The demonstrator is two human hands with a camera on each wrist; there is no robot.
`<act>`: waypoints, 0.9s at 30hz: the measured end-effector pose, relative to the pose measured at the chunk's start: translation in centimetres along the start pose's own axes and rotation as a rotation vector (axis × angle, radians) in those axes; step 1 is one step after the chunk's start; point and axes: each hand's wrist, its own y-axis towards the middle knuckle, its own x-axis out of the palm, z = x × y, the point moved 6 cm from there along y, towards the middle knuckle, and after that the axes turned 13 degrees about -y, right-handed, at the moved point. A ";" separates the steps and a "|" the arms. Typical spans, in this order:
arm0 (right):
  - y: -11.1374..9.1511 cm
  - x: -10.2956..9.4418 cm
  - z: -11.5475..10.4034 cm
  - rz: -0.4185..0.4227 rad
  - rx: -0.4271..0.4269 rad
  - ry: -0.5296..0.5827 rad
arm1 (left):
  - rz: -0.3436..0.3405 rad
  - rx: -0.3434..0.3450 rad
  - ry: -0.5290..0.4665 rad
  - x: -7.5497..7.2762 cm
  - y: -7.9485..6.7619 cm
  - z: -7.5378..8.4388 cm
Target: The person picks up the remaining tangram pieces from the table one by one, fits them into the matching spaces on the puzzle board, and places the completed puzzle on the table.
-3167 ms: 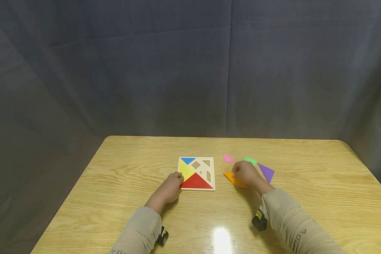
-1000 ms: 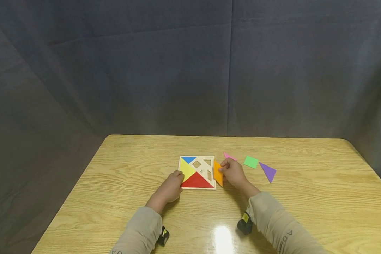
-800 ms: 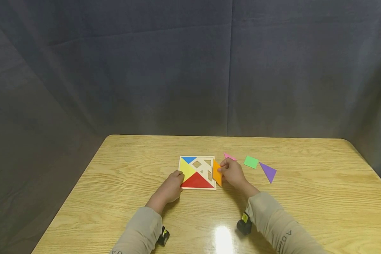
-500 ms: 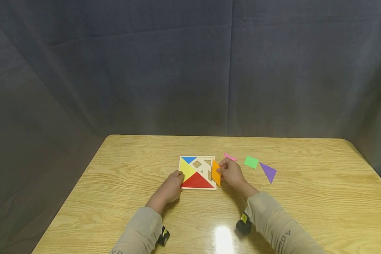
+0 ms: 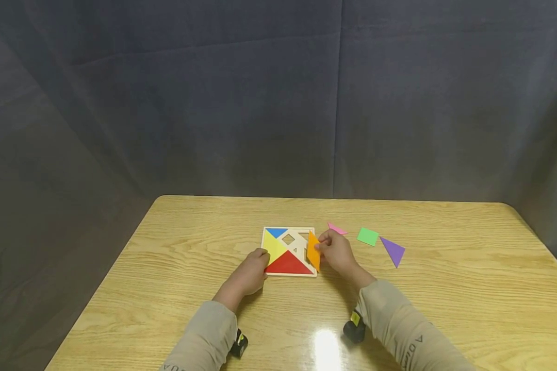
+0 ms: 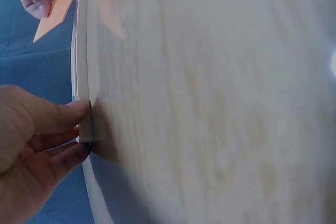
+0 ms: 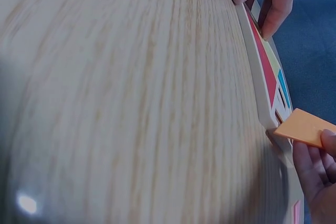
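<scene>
An orange parallelogram tangram piece (image 5: 313, 252) is pinched between the thumb and fingers of my right hand (image 5: 340, 253). It is tilted over the right side of the wooden tangram tray (image 5: 278, 275). Blue, yellow and red pieces lie flat in the tray's left and lower parts; the yellow piece (image 5: 273, 248) is partly under my left fingers. Cut-out holes show in the tray's bare right part. My left hand (image 5: 251, 271) grips the tray's lower left edge, with the thumb (image 6: 73, 113) against its side in the left wrist view.
Right of the tray lie a pink triangle (image 5: 336, 228), partly behind my right hand, a green square piece (image 5: 367, 236) and a purple triangle (image 5: 393, 251). All rest on the wooden table (image 5: 167, 247). A dark curtain (image 5: 241, 103) hangs behind.
My right hand has picked the orange piece up off the table and carried it left, tilting it over the tray's right edge. In the last second it crept slightly further left. My left hand stayed put.
</scene>
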 end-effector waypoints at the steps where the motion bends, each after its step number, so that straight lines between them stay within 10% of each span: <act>1: 0.0 0.0 -0.1 -0.001 -0.002 0.000 | 0.000 0.003 -0.003 0.0 0.0 0.0; 27: 0.2 1.0 -0.4 0.022 -0.011 0.052 | -0.010 -0.005 0.032 -0.1 0.1 0.4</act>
